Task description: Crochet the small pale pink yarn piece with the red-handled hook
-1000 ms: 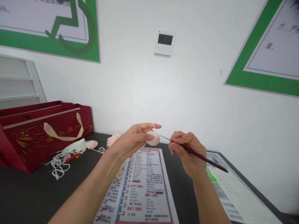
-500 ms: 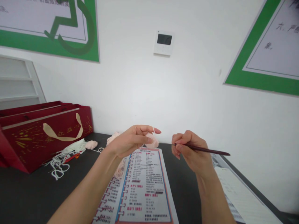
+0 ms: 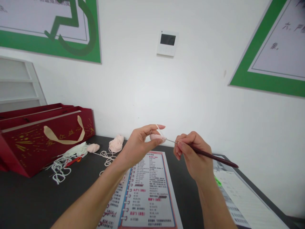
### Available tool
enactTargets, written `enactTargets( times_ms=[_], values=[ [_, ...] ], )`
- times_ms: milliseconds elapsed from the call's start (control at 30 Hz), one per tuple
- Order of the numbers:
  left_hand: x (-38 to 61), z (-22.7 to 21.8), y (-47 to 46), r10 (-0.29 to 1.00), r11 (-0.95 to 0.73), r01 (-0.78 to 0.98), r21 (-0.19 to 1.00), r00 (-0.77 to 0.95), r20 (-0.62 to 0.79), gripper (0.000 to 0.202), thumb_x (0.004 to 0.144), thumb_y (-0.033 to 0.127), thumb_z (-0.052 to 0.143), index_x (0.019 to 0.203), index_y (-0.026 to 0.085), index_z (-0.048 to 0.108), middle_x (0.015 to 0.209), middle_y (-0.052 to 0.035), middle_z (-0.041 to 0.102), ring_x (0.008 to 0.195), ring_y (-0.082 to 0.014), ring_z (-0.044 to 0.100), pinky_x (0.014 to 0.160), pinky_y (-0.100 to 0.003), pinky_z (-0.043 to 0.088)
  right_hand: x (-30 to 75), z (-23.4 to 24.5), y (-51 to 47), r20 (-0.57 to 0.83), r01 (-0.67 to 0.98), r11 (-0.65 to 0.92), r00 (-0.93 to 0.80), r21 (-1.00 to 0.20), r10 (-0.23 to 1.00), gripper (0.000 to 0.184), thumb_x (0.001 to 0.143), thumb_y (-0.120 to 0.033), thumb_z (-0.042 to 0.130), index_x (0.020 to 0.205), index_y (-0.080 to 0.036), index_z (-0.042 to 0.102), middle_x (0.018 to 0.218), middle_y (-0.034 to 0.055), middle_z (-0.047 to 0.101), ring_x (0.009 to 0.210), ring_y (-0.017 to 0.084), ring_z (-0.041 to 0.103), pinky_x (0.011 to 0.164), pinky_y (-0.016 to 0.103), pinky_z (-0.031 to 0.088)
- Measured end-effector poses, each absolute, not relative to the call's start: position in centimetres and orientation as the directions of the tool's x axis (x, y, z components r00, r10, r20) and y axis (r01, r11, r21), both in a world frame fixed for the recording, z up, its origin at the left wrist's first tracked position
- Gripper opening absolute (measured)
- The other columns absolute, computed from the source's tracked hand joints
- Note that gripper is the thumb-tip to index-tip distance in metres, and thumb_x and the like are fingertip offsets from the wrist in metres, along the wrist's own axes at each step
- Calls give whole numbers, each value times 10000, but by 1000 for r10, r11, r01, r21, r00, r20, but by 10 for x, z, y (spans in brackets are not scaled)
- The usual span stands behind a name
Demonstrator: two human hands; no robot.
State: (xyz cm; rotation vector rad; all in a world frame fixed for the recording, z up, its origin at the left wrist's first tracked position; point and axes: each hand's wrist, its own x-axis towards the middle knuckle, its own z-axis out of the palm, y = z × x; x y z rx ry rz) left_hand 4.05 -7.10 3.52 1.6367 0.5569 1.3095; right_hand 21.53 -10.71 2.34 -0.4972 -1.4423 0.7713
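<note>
Between the thumb and fingers of my left hand (image 3: 145, 140) is a small pale pink crochet piece (image 3: 156, 137). A strand of yarn (image 3: 159, 129) runs from it up over my raised index finger. My right hand (image 3: 194, 152) is closed around a crochet hook (image 3: 214, 157) with a dark brown handle, held like a pen. The hook's thin metal shaft (image 3: 170, 140) points left, and its tip meets the edge of the pink piece. Below both hands lies a printed pattern sheet (image 3: 152, 190) with a spiral-notebook design.
A pink yarn ball (image 3: 116, 143) with loose strands lies behind my left forearm. A smaller pink ball (image 3: 93, 148), white yarn (image 3: 71, 156) and an orange-red tool (image 3: 75, 160) lie near a red gift bag (image 3: 54, 136). Papers (image 3: 247, 197) and a green item (image 3: 217, 181) are at right.
The hook's tip has come to the crochet piece, which has tilted flatter. My left hand has turned and lifted slightly, uncovering the pink yarn ball. The hook handle now slopes more downward to the right.
</note>
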Motion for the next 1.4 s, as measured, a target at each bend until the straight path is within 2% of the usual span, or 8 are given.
enactTargets(
  times_ms=[400,600,767,867,1000,1167,1267,1400],
  values=[
    [43,33,-72,776,-587,-53,808,249,579,268,796,260,690,1056,194,701,751,-9,658,784,-176,587,864,-351,431,214,25,-114,678,97,673,26,-733,735,166,876,-208,584,724,-212,516,587,-42,510,518,115,485,460,256,356],
    [50,29,-79,690,-720,67,690,173,703,206,799,175,660,978,249,731,834,-33,702,793,-199,608,828,-370,452,201,23,-125,711,370,645,65,-669,700,143,896,-227,551,761,-221,501,612,-42,517,517,105,462,496,260,346],
    [52,30,-81,736,-645,-28,763,246,631,252,787,144,665,1012,244,716,827,-17,699,811,-185,618,876,-378,439,197,14,-113,820,462,741,-52,-487,570,108,895,-145,529,848,-238,501,716,-29,560,550,103,472,513,246,374],
    [52,30,-74,822,-384,-251,889,346,452,385,769,199,712,1149,236,660,732,24,637,723,-140,582,792,-328,439,205,9,-100,886,438,838,-168,-326,433,154,879,-100,535,893,-252,516,795,-7,579,638,123,528,556,255,415],
    [56,28,-69,845,-97,-474,875,425,323,369,746,181,737,1109,204,672,672,52,600,682,-89,550,822,-285,406,213,5,-88,931,436,890,-252,-135,264,249,855,-52,546,966,-272,513,828,7,585,686,139,552,559,262,439],
    [59,26,-69,863,-150,-504,851,353,361,361,744,164,738,1098,192,671,644,71,565,648,-67,515,802,-252,400,205,5,-87,927,614,782,-346,106,145,297,831,10,532,975,-247,499,823,47,585,714,173,514,588,298,456],
    [55,26,-67,863,-296,-412,862,272,426,392,746,198,746,1128,190,655,666,66,572,670,-82,518,783,-257,409,199,11,-97,916,647,762,-319,21,245,234,851,-1,513,909,-226,490,787,39,566,699,165,513,591,289,452],
    [46,31,-65,842,-408,-314,857,232,487,372,759,236,743,1121,207,663,691,52,581,737,-108,545,842,-286,409,199,19,-115,900,538,804,-174,-254,400,179,864,-49,542,863,-223,502,773,-5,561,632,114,501,557,247,413]
  ],
)
